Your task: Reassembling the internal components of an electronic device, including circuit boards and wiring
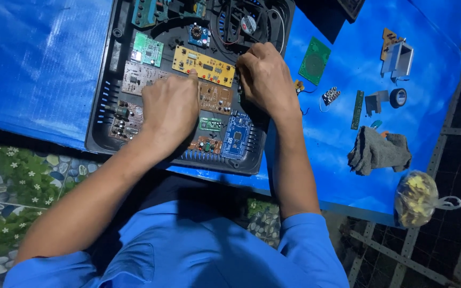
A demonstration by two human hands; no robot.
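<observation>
A black plastic housing lies on a blue tarp and holds several circuit boards. My left hand rests palm down over the boards in its middle, fingers curled toward a yellow board. My right hand is curled at the housing's right edge, next to a brown board; what its fingers grip is hidden. A blue board and a small green board lie below the hands. A green board and a fan sit farther up.
On the blue tarp to the right lie a round-patterned green board, a narrow green strip board, a tape roll, a white bracket, grey gloves and a bag of yellow bits. A pebble-print mat lies at left.
</observation>
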